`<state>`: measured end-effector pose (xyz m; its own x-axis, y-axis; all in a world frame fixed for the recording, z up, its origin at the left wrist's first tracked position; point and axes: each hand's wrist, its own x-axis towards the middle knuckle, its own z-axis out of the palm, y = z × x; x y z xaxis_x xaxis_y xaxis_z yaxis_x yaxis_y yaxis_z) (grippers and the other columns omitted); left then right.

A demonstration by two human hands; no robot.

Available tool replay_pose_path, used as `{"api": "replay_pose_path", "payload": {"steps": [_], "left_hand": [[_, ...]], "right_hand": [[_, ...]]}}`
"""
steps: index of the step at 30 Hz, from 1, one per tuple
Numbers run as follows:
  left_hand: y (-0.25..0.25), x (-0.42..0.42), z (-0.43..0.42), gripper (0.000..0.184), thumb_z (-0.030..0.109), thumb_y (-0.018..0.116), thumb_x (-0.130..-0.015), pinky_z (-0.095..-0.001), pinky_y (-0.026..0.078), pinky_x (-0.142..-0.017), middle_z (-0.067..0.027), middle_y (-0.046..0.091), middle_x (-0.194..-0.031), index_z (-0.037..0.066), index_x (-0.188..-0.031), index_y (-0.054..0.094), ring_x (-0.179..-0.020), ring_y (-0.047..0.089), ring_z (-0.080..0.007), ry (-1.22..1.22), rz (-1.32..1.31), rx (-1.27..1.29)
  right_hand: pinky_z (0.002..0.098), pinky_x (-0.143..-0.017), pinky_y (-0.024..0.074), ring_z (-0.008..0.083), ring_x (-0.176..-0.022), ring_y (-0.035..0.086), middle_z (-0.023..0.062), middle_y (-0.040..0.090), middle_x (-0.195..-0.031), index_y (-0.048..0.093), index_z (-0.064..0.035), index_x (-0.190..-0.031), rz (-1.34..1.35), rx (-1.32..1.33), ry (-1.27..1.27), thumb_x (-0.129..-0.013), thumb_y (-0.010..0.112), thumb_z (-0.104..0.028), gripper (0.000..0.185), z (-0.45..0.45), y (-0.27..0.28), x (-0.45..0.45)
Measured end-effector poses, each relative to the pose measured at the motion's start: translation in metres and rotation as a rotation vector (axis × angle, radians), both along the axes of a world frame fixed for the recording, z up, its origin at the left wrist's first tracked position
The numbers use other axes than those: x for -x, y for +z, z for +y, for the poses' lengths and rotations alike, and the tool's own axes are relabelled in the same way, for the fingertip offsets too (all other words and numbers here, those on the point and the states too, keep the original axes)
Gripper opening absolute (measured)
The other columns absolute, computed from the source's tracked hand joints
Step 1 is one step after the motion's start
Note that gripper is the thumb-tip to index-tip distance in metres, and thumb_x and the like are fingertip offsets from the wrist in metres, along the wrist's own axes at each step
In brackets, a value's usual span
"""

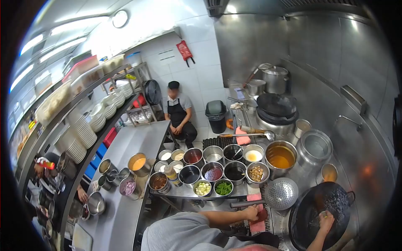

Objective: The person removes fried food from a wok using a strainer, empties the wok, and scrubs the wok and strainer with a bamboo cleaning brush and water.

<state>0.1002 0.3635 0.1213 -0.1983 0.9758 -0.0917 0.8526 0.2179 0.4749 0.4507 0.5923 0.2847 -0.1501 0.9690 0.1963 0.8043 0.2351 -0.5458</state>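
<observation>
My right hand [325, 221] reaches into the black wok [298, 228] and is closed around a tan wok brush [319, 204]. Its bristle end points up and away from me, beside wet, bubbly liquid on the wok's far right side. My left hand [251, 213] is closed near the wok's left side, over a pink cloth [256, 226]. A brownish-red piece shows beside its fingers, and what it grips is unclear. Just beyond lies a perforated strainer [282, 193], its dark handle stretching left past my left hand.
Metal pots of sauces and ingredients crowd the steel counter [240, 191]. A pot of orange-brown liquid [281, 156] stands beyond the strainer. A ladle [269, 135] lies farther back. A person [179, 113] sits by a bin [216, 116]; another person's hand [82, 195] shows at left.
</observation>
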Motion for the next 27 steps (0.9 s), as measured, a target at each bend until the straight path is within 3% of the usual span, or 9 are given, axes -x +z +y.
{"api": "replay_pose_path", "payload": {"steps": [4,6,7,8,10,13,21,25,27], "left_hand": [[0.013,0.003,0.007,0.045,0.026,0.064,-0.063,-0.0456,0.05,-0.076,-0.0204,0.066,-0.087,0.005,-0.102,0.062,-0.084,0.064,-0.0369,-0.055,-0.299,0.147],[0.028,-0.001,0.01,0.036,0.026,0.064,-0.063,-0.043,0.052,-0.073,-0.0185,0.067,-0.083,0.006,-0.093,0.066,-0.081,0.066,-0.0301,-0.003,-0.312,0.221],[0.046,-0.003,0.013,0.033,0.027,0.063,-0.066,-0.0428,0.052,-0.073,-0.0182,0.067,-0.083,0.006,-0.091,0.067,-0.08,0.066,-0.0298,0.005,-0.378,0.271],[0.025,-0.007,0.014,0.031,0.027,0.063,-0.068,-0.0435,0.052,-0.074,-0.0175,0.067,-0.086,0.006,-0.09,0.067,-0.082,0.066,-0.031,0.017,-0.264,0.199],[-0.008,-0.003,0.016,0.034,0.03,0.061,-0.071,-0.0446,0.048,-0.082,-0.0149,0.065,-0.093,0.007,-0.096,0.064,-0.089,0.061,-0.0339,-0.1,-0.209,0.16],[0.019,-0.013,0.021,0.047,0.022,0.069,-0.068,-0.0448,0.046,-0.083,-0.0188,0.063,-0.095,0.002,-0.108,0.054,-0.094,0.059,-0.0353,-0.188,-0.221,0.075],[0.001,-0.009,0.027,0.067,0.023,0.071,-0.068,-0.0469,0.043,-0.09,-0.0279,0.057,-0.106,-0.003,-0.122,0.041,-0.103,0.053,-0.0428,-0.252,-0.086,0.196],[0.0,-0.009,0.03,0.064,0.022,0.072,-0.068,-0.0475,0.043,-0.09,-0.0278,0.058,-0.103,-0.005,-0.118,0.043,-0.102,0.053,-0.0427,-0.245,-0.13,0.219],[-0.007,-0.012,0.031,0.06,0.021,0.071,-0.067,-0.0479,0.043,-0.089,-0.0268,0.058,-0.102,-0.004,-0.116,0.045,-0.101,0.053,-0.0421,-0.232,-0.071,0.22]], "right_hand": [[0.0424,-0.085,0.046,0.0372,-0.092,0.06,0.0193,0.065,-0.097,0.067,-0.0035,-0.103,-0.022,0.309,0.184,-0.06,0.074,-0.022,0.047,-0.053,0.018,-0.058],[0.0424,-0.08,0.0462,0.0347,-0.089,0.058,0.0188,0.064,-0.091,0.066,-0.0056,-0.094,-0.69,0.08,0.35,-0.07,0.06,-0.024,0.03,-0.019,-0.047,-0.128],[0.0425,-0.079,0.0463,0.0353,-0.088,0.058,0.0179,0.064,-0.09,0.065,-0.0036,-0.091,-0.595,0.131,0.286,-0.073,0.057,-0.019,0.025,-0.015,-0.032,-0.141],[0.0475,-0.066,0.0458,0.0326,-0.068,0.06,0.0136,0.062,-0.072,0.062,-0.0044,-0.066,-0.884,-0.057,0.205,-0.078,0.054,-0.018,0.019,0.008,-0.045,-0.146],[0.046,-0.075,0.0482,0.0329,-0.081,0.062,0.0169,0.063,-0.086,0.064,-0.0029,-0.097,-0.475,-0.119,-0.062,-0.078,0.058,-0.019,0.026,0.005,0.012,-0.104],[0.0421,-0.078,0.0491,0.0332,-0.089,0.062,0.0162,0.065,-0.097,0.062,-0.0108,-0.109,-0.245,0.03,-0.299,-0.076,0.063,-0.024,0.035,0.032,-0.009,-0.053],[0.0325,-0.081,0.0497,0.0249,-0.086,0.066,0.0136,0.067,-0.093,0.065,-0.0165,-0.112,0.111,0.312,0.121,-0.075,0.069,-0.028,0.038,-0.056,-0.037,-0.07],[0.0426,-0.075,0.0514,0.0329,-0.077,0.063,0.011,0.067,-0.082,0.067,-0.0134,-0.088,-0.636,0.237,-0.073,-0.079,0.06,-0.028,0.018,-0.007,0.018,-0.096],[0.0438,-0.075,0.0516,0.0344,-0.077,0.064,0.0129,0.066,-0.079,0.065,-0.0091,-0.083,-0.515,0.012,-0.33,-0.079,0.061,-0.03,0.021,0.035,-0.011,-0.077]]}}
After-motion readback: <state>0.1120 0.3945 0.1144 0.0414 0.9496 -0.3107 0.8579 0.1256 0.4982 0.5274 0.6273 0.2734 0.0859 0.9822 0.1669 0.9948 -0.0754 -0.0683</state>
